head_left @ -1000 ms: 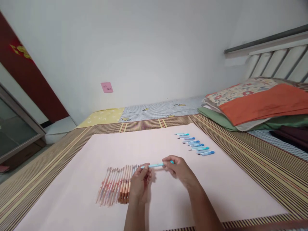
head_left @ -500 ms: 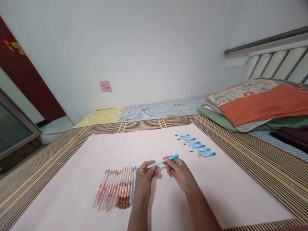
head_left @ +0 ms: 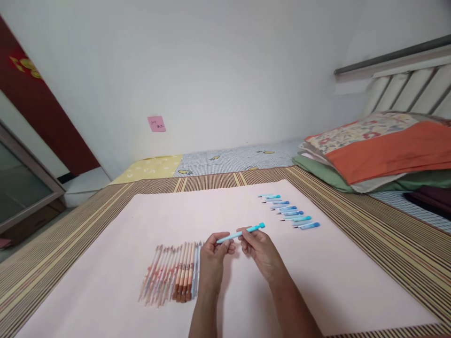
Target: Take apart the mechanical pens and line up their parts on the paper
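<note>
While pink paper (head_left: 158, 216) is lying on striped matting (head_left: 81, 220) near a wall (head_left: 229, 84), the left hand (head_left: 212, 258) and right hand (head_left: 261, 251) are pinching a pen (head_left: 230, 236) slanting more than a second ago.

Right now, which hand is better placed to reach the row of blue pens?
Probably the right hand: it is nearer the blue pens. The left hand is closer to the brown-ended pens; both hold the turquoise pen.

One cam, head-worn, aimed forward and down across the pale pink sheet (head_left: 246, 293). Left grip (head_left: 212, 257) and right grip (head_left: 260, 250) close, low centre. Wide framing: white wall (head_left: 246, 80) farther off, filling the top; radiator (head_left: 405, 89) upper right.
</note>
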